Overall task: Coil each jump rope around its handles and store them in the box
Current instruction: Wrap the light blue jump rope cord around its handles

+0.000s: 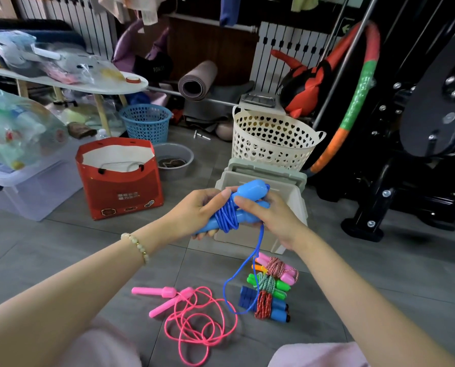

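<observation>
My left hand [194, 211] grips the two blue handles of a blue jump rope [230, 215], with several turns of cord wound around them. My right hand [270, 215] holds the handles' other end, where the cord leaves the bundle. The loose blue cord hangs down to the floor. A pink jump rope [194, 313] lies uncoiled on the floor in front of me. Three coiled ropes lie beside it: pink-handled [276, 267], green-handled [268, 284] and blue-handled [267, 304]. The beige box [292, 200] stands behind my hands.
A red paper bag [120, 178] stands open to the left. A clear storage bin [22, 186] sits at far left. A cream perforated basket [272, 140] stands behind the box, a blue basket [145, 123] farther back. Black gym equipment [406, 154] fills the right.
</observation>
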